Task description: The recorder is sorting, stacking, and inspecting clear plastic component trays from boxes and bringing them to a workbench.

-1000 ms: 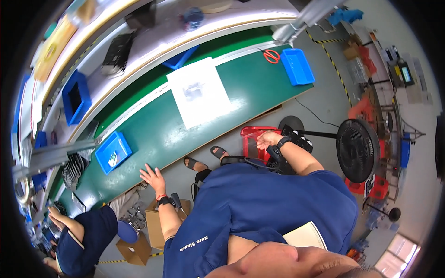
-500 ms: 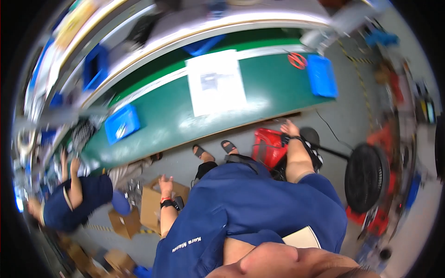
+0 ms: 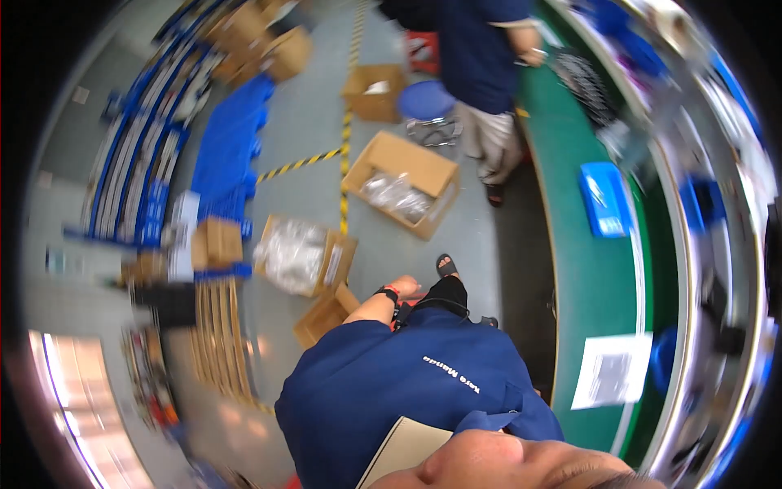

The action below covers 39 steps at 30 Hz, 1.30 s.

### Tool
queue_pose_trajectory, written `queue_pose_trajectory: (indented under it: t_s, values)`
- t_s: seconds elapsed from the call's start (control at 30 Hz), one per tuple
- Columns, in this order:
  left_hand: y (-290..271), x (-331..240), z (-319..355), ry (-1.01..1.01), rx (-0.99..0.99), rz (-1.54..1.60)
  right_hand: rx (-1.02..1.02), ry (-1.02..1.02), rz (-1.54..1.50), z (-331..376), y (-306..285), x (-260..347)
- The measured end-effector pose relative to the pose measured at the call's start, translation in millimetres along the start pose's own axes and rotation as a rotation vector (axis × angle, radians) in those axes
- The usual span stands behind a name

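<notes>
Where the floor aisle (image 3: 479, 244) ran beside the green-topped workbench (image 3: 574, 269): we judged footing to be the step in hand; it called for short, level paces, each sandal (image 3: 445, 265) clear of carton edges, and elbows kept close.
Left hand (image 3: 406, 285): it hung low before us, near the black trouser leg (image 3: 448, 292); blur hid the fingers, so we could not tell how far they were open. No held object showed, but with the palm hidden we could not rule out a grip or contact.
Right hand: it was outside the view, so we could not tell its state.
Open brown carton (image 3: 324, 315): it sat on the floor, left of the left hand.
Carton of clear plastic bags (image 3: 338, 259): it stood just beyond the open brown carton; good clearance meant passing it on the right.
Flapped carton (image 3: 415, 167): it stood farther ahead, also with clear plastic inside.
</notes>
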<state>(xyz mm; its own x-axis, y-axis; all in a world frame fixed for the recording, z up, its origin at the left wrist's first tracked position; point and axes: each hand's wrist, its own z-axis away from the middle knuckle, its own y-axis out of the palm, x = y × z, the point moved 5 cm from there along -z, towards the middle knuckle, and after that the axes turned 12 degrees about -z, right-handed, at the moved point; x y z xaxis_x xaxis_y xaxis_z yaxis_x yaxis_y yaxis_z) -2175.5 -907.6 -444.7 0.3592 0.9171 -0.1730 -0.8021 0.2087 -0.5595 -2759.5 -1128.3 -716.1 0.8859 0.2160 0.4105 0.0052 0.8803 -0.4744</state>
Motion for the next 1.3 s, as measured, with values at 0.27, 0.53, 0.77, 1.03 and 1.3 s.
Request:
queue_pose_trajectory:
  t_s: [0.27,0.53,0.77,1.03,1.3]
  values:
    - [81.8,113.2,-24.7,-0.362,-0.061,0.414,0.111,-0.136,-0.246,-53.2,-204.6,239.4]
    - [77.4,132.0,-24.5,-0.465,-0.193,0.711,0.174,-0.222,0.023,-194.6,-261.4,445.8]
    - [84.0,137.7,4.6,-0.684,-0.397,1.194,0.238,-0.398,0.172,-241.0,-249.6,640.4]
    - [136.4,106.3,53.0,-0.879,-0.411,1.340,0.508,-0.646,0.549,-199.3,-139.0,768.9]
    - [63.0,186.1,51.8,-0.388,-0.405,1.042,0.338,-0.871,0.918,-194.1,-76.6,838.0]
